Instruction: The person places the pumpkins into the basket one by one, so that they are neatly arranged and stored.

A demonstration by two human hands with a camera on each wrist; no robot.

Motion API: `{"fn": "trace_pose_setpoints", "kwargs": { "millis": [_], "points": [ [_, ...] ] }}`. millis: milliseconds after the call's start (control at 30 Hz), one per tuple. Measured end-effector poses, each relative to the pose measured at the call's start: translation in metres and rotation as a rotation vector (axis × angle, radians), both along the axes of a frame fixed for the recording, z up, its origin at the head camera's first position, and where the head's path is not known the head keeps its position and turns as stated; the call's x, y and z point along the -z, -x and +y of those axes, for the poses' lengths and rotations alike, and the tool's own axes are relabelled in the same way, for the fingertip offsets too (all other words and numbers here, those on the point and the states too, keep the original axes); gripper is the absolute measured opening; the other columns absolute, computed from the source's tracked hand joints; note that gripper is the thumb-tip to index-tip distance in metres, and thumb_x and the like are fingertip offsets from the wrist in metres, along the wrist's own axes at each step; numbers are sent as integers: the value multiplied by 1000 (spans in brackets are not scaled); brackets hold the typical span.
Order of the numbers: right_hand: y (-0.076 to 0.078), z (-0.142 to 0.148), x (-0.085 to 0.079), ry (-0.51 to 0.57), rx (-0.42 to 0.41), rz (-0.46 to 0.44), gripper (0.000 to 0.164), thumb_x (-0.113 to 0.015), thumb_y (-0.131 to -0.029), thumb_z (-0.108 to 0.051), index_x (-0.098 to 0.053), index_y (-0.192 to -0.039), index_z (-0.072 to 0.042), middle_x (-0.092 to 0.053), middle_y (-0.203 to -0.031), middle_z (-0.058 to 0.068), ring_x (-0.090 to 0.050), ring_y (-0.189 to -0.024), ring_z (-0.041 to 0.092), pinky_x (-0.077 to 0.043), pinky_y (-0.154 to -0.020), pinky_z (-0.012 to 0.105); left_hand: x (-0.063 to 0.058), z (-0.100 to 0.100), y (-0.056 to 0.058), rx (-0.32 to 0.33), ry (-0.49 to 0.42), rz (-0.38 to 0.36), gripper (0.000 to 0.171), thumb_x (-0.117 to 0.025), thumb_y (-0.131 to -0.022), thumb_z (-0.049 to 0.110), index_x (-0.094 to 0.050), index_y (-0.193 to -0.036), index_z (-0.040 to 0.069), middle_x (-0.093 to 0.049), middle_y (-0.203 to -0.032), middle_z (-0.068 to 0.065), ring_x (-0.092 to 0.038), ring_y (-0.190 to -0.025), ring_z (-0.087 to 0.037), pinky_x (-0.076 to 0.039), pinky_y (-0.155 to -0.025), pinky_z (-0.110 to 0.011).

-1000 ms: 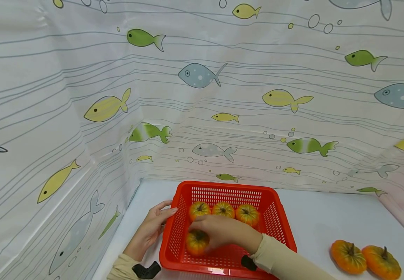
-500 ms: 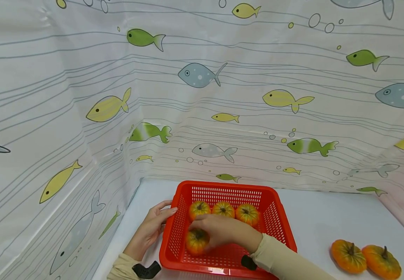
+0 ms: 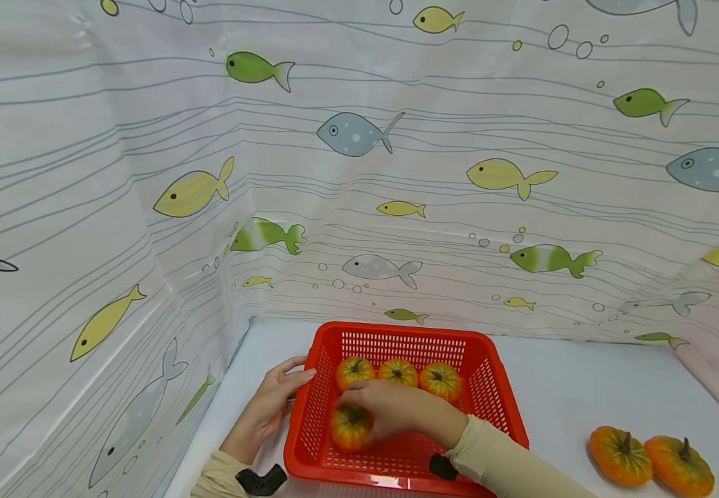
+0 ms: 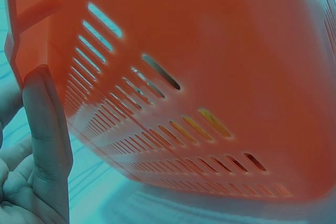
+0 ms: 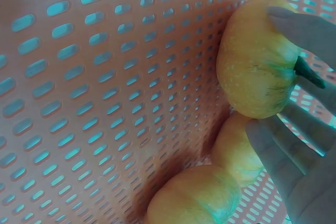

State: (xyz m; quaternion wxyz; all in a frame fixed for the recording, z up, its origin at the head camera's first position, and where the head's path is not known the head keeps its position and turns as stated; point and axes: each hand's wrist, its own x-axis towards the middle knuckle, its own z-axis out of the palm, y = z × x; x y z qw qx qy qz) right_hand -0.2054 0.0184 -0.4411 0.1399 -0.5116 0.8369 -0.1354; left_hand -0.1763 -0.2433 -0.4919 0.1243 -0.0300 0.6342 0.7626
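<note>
In the head view a red plastic basket (image 3: 396, 480) with slotted walls stands on the white table. My left hand (image 3: 272, 400) holds its left rim; the left wrist view shows fingertips (image 4: 39, 80) right at the lip of the wall. Inside the basket, my right hand (image 3: 390, 408) grips a small orange pumpkin (image 3: 349, 430) near the left wall. The right wrist view shows thumb and fingers on either side of this pumpkin (image 5: 257, 61), its dark stem towards the palm. Behind it, three more pumpkins line the far wall, the middle one (image 3: 398, 372) partly hidden by the hand.
Two more orange pumpkins lie side by side on the table to the right of the basket, the nearer-to-basket one (image 3: 621, 456) close to the other pumpkin (image 3: 679, 467). A white fish-print curtain (image 3: 434, 228) hangs behind and at the sides of the table.
Both hands stay almost in place. The pumpkin in my right hand has shifted very slightly away from me; the basket and other pumpkins have not moved.
</note>
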Motion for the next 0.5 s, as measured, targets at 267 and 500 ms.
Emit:
{"fn": "trace_pose_setpoints", "kwargs": {
  "millis": [267,500],
  "points": [
    [0,1,-3,11,0,-2,59,-88,-81,-41,-66,-134,-25,-67,-130,-9,-63,-115,4,-56,-102,25,-2,0,-1,1,-6,-4,57,-63,-103,22,-38,-149,0,-76,-119,-8,-78,-94,-16,-65,-84,-35],
    [-1,2,-7,5,31,-7,59,-89,-80,-39,-66,-133,-25,-66,-131,-9,-64,-117,6,-56,-103,28,-2,1,-1,3,-8,-3,57,-64,-103,22,-38,-149,0,-75,-119,-8,-78,-95,-16,-65,-84,-35]
  ]
}}
